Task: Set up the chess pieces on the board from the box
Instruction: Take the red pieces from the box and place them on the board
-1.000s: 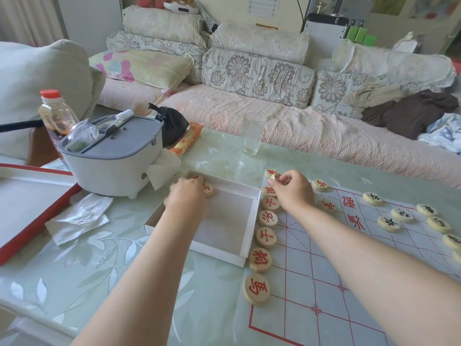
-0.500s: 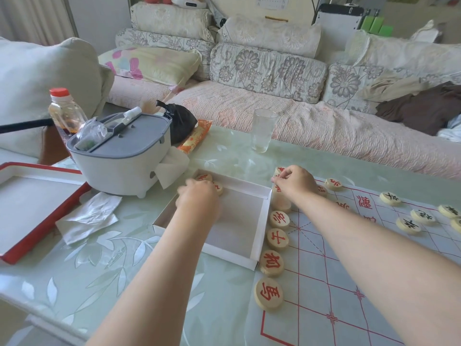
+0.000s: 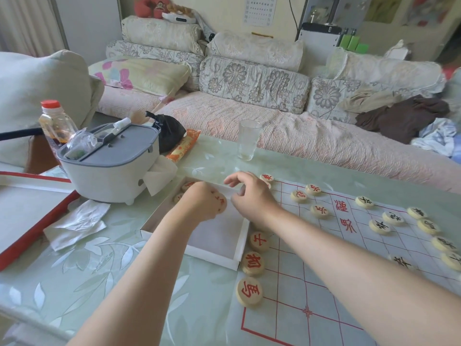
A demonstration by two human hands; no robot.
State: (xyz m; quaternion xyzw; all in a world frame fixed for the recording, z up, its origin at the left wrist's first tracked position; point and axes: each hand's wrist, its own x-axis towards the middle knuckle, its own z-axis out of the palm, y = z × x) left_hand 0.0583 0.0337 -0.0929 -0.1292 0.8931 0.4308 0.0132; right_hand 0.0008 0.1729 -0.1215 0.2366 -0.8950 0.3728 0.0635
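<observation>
Left hand (image 3: pixel 199 202) grips a red disc (image 3: pixel 219 202) over the box (image 3: pixel 239 248); right hand (image 3: pixel 249 196) hovers, fingers loosely spread. Discs look light, rigid, best pinched by the rim.

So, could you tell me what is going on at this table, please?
A person is setting out Chinese chess pieces on a paper board. The left hand holds a red-marked piece over the white box, where a few pieces remain at the far corner. The right hand reaches over the box's right wall, fingers loosely open. Red pieces line the board's near-left edge; black-marked ones sit to the right.
</observation>
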